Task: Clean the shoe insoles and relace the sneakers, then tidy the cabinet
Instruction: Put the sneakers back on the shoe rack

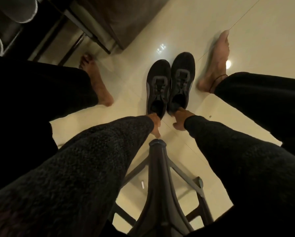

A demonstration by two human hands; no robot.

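Black sneakers, a left sneaker and a right sneaker, stood side by side, touching, on the pale tiled floor, toes pointing away from the person. Left hand gripped the heel of the left sneaker, fingers hooked into its opening; right hand likewise held the right sneaker's heel. Bare feet flanked the pair. Dark chair frame stood just below the hands; a cabinet lay beyond.
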